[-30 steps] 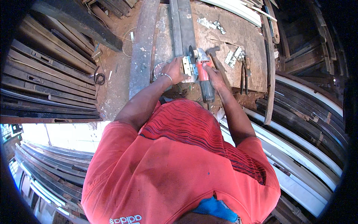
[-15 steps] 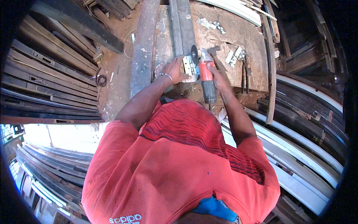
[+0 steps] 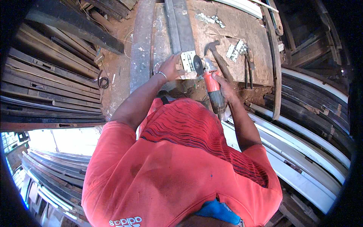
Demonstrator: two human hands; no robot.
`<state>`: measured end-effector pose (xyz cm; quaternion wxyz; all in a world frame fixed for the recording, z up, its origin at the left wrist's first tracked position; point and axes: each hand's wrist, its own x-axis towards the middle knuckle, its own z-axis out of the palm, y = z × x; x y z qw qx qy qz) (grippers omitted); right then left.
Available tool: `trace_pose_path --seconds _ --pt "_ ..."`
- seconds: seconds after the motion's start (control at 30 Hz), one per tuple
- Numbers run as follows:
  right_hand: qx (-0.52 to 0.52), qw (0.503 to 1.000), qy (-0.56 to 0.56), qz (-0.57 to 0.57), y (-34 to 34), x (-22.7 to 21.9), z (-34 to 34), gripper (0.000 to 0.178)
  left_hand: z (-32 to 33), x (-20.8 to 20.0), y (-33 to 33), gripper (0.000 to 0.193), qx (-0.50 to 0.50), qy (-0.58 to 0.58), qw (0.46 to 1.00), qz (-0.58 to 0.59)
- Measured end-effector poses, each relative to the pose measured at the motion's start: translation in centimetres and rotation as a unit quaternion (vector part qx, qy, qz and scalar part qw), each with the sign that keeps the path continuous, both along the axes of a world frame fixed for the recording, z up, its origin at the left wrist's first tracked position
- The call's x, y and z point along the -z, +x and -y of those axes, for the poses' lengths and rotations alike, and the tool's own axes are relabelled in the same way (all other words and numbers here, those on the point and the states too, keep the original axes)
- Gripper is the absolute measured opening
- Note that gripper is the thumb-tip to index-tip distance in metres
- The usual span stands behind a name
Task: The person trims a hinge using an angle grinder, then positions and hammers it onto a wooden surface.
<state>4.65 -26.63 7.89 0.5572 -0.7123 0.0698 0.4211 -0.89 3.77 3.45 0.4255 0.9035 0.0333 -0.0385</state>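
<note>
My right hand (image 3: 226, 87) is wrapped around the body of a red and black angle grinder (image 3: 212, 84). The grinder's dark disc (image 3: 197, 64) stands on edge right beside a pale metal hinge (image 3: 187, 61); I cannot tell whether they touch. Gripping the hinge by its left side is my left hand (image 3: 172, 69), with the thumb at its near edge. The hinge lies at the near end of a dark timber (image 3: 181, 26) on the workbench. Just right of the grinder head rests a hammer (image 3: 220, 57) with a wooden handle.
More hinges (image 3: 236, 50) and another hinge group (image 3: 210, 19) lie on the wooden bench (image 3: 253, 38). Long-handled pincers (image 3: 248, 71) sit near its right edge. Stacked boards (image 3: 49, 75) line the left side, and pale planks (image 3: 295, 159) lie to the right.
The grinder has shifted slightly toward me and to the right, its body tilting. The hammer is now more exposed. My left hand stays on the hinge, which shows more fully.
</note>
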Motion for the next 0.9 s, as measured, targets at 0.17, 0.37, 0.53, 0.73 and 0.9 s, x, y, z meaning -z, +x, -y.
trace_pose_path --seconds 0.17,0.37,0.53,0.73,0.9 --pt "-0.027 0.999 0.045 0.003 -0.2 0.7 0.3 0.067 0.6 -0.6 -0.3 0.1 -0.009 0.057 0.998 0.006" --pt "-0.012 0.999 0.051 -0.003 -0.6 0.6 0.0 0.066 0.7 -0.7 -0.3 0.101 -0.008 0.048 0.999 0.005" --pt "0.006 0.999 0.054 -0.002 -0.9 0.3 -0.2 0.065 0.6 -0.3 -0.2 0.103 -0.008 0.056 0.998 0.011" --pt "0.01 0.998 0.06 -0.007 -1.1 0.2 -0.5 0.062 0.6 -0.6 -0.1 0.104 -0.002 0.056 0.998 -0.007" --pt "0.009 0.998 0.06 -0.005 -0.8 2.3 0.2 0.062 0.5 -0.6 0.0 0.105 0.002 0.045 0.999 -0.017"
